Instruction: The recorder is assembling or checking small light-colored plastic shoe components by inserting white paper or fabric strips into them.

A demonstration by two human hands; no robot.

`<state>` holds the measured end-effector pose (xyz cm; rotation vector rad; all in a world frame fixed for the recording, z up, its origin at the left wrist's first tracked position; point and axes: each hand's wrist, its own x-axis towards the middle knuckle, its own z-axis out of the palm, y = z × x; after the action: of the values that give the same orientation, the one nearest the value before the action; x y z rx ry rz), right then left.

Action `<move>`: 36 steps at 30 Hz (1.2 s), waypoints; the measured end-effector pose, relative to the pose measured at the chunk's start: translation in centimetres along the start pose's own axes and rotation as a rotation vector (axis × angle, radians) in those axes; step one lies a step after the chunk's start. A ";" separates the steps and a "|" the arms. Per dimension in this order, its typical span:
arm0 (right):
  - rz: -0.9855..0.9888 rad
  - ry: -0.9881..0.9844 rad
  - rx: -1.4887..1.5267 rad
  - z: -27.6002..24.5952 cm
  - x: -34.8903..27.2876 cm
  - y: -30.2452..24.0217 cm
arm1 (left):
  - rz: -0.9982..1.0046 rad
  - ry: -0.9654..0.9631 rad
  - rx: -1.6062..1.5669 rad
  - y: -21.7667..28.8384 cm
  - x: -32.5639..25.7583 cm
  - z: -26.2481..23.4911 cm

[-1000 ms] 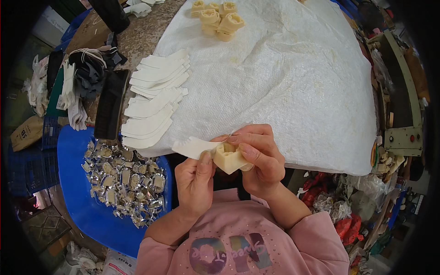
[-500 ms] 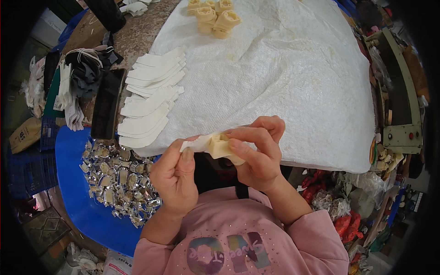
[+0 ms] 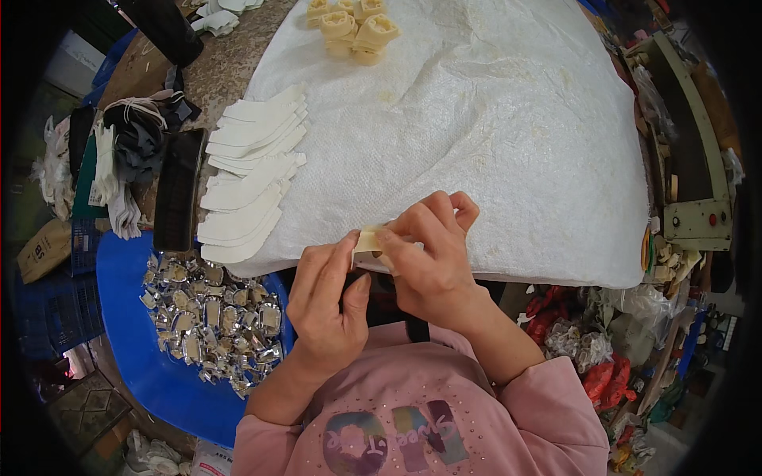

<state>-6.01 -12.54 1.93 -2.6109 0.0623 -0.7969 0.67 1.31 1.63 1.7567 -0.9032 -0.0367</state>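
Before me at the near edge of the white-covered table, both hands are on a small cream-coloured, strap-like piece (image 3: 368, 239). My right hand (image 3: 432, 258) is closed around its right side, the fingertips partly hiding it. My left hand (image 3: 324, 297) has its fingertips against the piece's left end, with the thumb held lower and apart. A thin pale edge shows beside the left fingertips; the rest is hidden. To the left, curved white strips (image 3: 252, 170) lie overlapped in a column. At the far side stand several rolled cream pieces (image 3: 349, 32), grouped together.
White woven sheeting (image 3: 476, 143) covers the table. A black phone-like slab (image 3: 179, 190) lies at its left, near dark and white cloth scraps (image 3: 141, 131). Below sits a blue tub (image 3: 131, 349) of shiny metallic pieces (image 3: 214, 317). A green metal frame (image 3: 697, 159) stands right.
My left hand has shifted right and turned, its fingers now against the cream piece. The white strip it pinched is mostly out of sight. My right hand has moved slightly left.
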 end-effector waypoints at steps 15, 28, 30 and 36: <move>0.098 -0.068 0.605 0.1 -1.1 1.0 | 0.240 -0.015 -0.103 -2.3 1.4 0.3; -0.051 -0.030 0.350 -0.5 -0.1 0.6 | 0.344 0.060 0.019 -2.5 1.2 -0.9; -0.032 -0.051 0.356 -0.8 0.2 0.1 | 0.291 0.100 0.004 -3.6 1.0 -1.3; 0.698 0.036 1.058 0.9 -3.6 -0.6 | 0.249 0.139 -0.116 -2.6 1.1 -1.2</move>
<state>-8.60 -11.05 -0.45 -1.4177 0.4103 -0.4205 3.41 1.86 0.38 1.5105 -0.9912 0.1898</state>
